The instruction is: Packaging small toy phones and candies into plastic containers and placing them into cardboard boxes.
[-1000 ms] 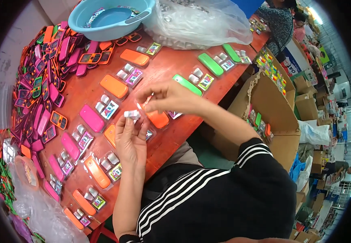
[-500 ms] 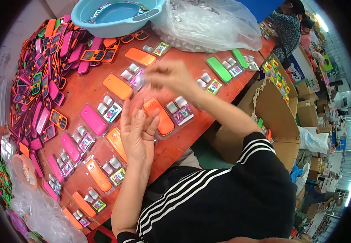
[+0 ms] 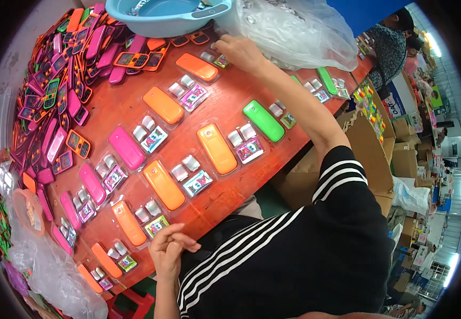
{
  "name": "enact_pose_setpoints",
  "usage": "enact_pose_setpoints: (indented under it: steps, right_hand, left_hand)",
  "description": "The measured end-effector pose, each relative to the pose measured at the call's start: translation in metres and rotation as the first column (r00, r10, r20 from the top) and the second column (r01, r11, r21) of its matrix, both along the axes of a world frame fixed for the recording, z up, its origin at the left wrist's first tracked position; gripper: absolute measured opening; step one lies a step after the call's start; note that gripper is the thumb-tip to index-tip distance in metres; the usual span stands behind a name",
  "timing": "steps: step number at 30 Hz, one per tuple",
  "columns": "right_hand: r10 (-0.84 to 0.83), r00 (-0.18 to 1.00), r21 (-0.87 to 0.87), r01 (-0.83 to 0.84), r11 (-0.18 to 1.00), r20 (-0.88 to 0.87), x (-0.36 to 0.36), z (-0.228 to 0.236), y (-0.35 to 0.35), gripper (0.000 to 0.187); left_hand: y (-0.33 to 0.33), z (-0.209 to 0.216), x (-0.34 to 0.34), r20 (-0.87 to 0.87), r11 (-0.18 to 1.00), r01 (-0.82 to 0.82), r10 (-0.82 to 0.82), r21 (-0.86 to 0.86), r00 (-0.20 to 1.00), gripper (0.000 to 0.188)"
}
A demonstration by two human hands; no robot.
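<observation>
My right hand (image 3: pixel 239 53) reaches to the far side of the table, fingers bent down together over a small yellow-green packet (image 3: pixel 221 61); what they pinch, if anything, is hidden. Beside that packet lie wrapped white pieces (image 3: pixel 207 56) and an orange toy phone (image 3: pixel 197 67) in a clear plastic tray. My left hand (image 3: pixel 167 251) hovers near the table's front edge, fingers loosely curled and apart, with nothing seen in it. Nearest to it is another yellow-green packet (image 3: pixel 157 225) in a tray with an orange toy phone (image 3: pixel 129 223). Similar trays hold pink and green phones.
A heap of pink, orange and green toy phones (image 3: pixel 55 101) covers the table's left. A blue basin (image 3: pixel 169 24) and a clear bag of white pieces (image 3: pixel 294 32) stand at the back. Cardboard boxes (image 3: pixel 366 159) stand at right; another person (image 3: pixel 387 48) sits beyond.
My right hand has moved from the middle trays to the far one. My left hand has drawn back toward the front edge, and its fingers have curled more.
</observation>
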State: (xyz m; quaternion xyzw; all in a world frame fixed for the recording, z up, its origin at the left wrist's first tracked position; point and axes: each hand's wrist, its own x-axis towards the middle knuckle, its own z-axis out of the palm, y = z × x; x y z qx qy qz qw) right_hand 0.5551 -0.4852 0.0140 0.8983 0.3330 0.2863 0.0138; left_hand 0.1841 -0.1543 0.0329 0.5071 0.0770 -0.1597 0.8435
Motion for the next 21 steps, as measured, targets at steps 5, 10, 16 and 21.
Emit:
enact_pose_setpoints:
  steps: [5, 10, 16, 21]
  right_hand:
    - [0.085, 0.995, -0.029, -0.086, 0.996, -0.057, 0.003, -0.007, 0.014, 0.018]
    - [-0.06, 0.991, -0.045, 0.055, 0.998, -0.12, -0.002, 0.007, 0.005, 0.021]
    - [-0.08, 0.983, -0.074, 0.068, 0.995, -0.167, 0.013, 0.009, 0.005, 0.021]
    - [0.072, 0.978, 0.213, -0.029, 0.977, -0.197, -0.059, 0.047, 0.065, 0.025]
  left_hand:
    - [0.022, -0.001, -0.033, 0.048, 0.985, -0.155, 0.152, 0.078, 0.987, 0.037]
    - [0.042, 0.001, -0.049, -0.001, 0.935, -0.282, 0.289, 0.215, 0.957, 0.025]
    - [0.104, 0.013, -0.082, 0.25, 0.417, -0.593, 0.632, 0.689, 0.734, 0.02]
    - [0.186, 0.004, -0.111, 0.503, -0.504, -0.276, 0.395, 0.818, 0.769, 0.025]
